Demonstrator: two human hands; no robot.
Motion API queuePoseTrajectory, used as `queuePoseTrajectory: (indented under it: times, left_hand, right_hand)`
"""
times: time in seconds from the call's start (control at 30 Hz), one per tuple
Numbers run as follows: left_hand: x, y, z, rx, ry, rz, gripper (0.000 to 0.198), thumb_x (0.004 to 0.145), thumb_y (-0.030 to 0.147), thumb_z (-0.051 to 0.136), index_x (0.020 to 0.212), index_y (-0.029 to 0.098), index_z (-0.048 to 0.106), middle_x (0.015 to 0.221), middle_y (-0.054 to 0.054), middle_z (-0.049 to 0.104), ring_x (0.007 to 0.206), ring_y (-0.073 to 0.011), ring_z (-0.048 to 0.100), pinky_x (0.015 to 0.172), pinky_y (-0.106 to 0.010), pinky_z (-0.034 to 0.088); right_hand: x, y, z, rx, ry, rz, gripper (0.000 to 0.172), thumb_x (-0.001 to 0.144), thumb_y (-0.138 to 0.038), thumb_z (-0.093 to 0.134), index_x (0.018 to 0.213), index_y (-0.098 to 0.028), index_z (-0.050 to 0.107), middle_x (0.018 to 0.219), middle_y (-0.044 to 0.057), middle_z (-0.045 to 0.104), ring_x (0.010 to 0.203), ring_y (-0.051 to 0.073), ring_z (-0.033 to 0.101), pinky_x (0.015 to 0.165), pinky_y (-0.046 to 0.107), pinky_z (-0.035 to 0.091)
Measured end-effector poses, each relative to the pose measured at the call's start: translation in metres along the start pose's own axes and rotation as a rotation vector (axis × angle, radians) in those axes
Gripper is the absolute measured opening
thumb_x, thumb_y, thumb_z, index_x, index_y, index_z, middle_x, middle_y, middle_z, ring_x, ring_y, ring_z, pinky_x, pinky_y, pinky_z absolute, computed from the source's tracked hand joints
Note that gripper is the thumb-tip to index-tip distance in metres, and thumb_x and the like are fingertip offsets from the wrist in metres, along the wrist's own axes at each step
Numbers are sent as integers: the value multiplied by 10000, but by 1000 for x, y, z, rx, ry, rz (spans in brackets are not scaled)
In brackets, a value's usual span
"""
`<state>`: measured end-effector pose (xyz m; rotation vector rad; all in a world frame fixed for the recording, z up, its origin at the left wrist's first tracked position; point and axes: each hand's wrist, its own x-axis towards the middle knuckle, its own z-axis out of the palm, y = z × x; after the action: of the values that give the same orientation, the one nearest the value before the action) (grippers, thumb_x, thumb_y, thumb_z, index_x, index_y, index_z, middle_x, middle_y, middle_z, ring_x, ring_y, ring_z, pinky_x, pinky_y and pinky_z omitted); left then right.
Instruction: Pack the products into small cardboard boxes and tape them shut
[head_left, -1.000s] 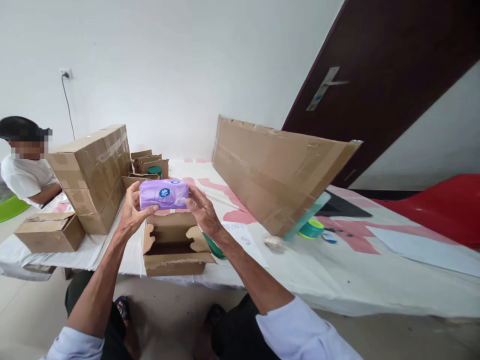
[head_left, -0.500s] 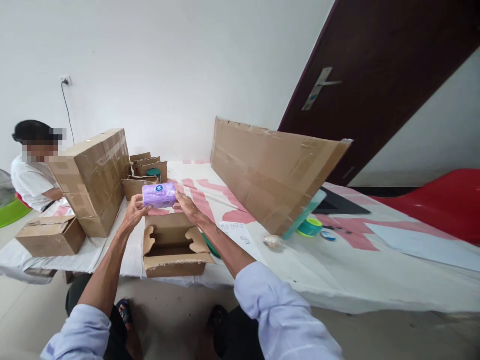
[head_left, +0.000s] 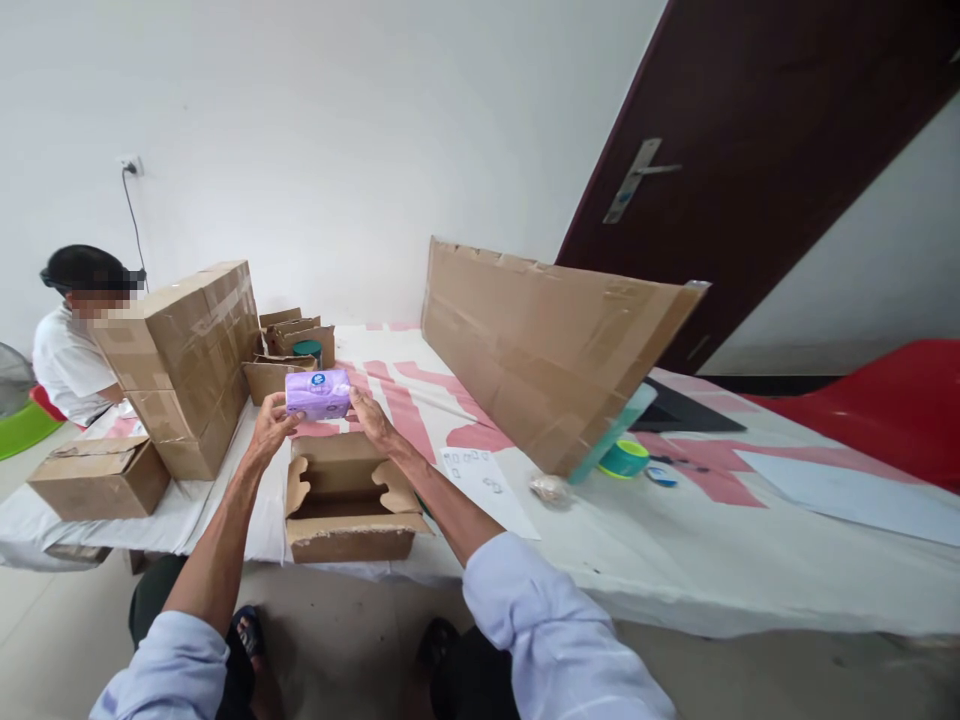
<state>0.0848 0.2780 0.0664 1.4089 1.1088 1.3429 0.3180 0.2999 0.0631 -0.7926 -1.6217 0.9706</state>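
Note:
I hold a purple tissue pack (head_left: 318,393) between both hands, out over the table. My left hand (head_left: 269,427) grips its left end and my right hand (head_left: 370,413) grips its right end, fingers closed on it. Just below and nearer to me stands an open brown cardboard box (head_left: 349,500) with its flaps spread, at the table's front edge. The pack hangs above the box's far rim.
A stack of taped cartons (head_left: 186,360) and a small carton (head_left: 97,477) stand to the left, with open boxes (head_left: 289,340) behind. A long cardboard sheet (head_left: 546,345) leans at centre right. A tape roll (head_left: 624,458) and a paper sheet (head_left: 485,478) lie nearby. A seated person (head_left: 71,345) is far left.
Both hands have carried the tissue pack farther out from me, over the far side of the open box. My head has drawn back a little.

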Motion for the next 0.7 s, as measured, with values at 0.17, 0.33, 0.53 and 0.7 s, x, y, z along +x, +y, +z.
queuePoseTrajectory:
  times: [0.17,0.33,0.53,0.7]
  left_hand:
    - [10,26,1,1,0,95,868,619,637,964,1250,229,529,1121,-102,804,1006,-290,766,782,-346,545]
    - [11,44,4,-12,-11,208,821,665,617,950,1253,223,535,1110,-106,800,1010,-299,764,832,-380,565]
    - [5,60,7,-13,-35,280,808,706,623,936,1278,218,535,1126,-116,793,1073,-318,761,926,-427,576]
    - [2,75,7,-8,-61,325,817,735,620,929,1309,214,513,1185,-133,785,1132,-327,756,973,-440,578]
  right_hand:
    - [12,-11,-1,-21,85,-114,874,917,-953,360,1248,-249,759,1281,135,766,1361,316,617,1188,501,490]
    - [14,-22,-3,-47,133,-149,938,923,-955,334,1384,-223,697,1439,160,691,1382,318,593,1205,493,462]
    - [12,-39,-5,-120,135,-196,887,967,-920,269,1346,-253,714,1363,134,706,1326,307,591,1200,460,457]
    - [12,-47,-4,-67,177,-220,837,997,-874,307,1393,-243,689,1412,143,666,1321,314,598,1185,491,475]
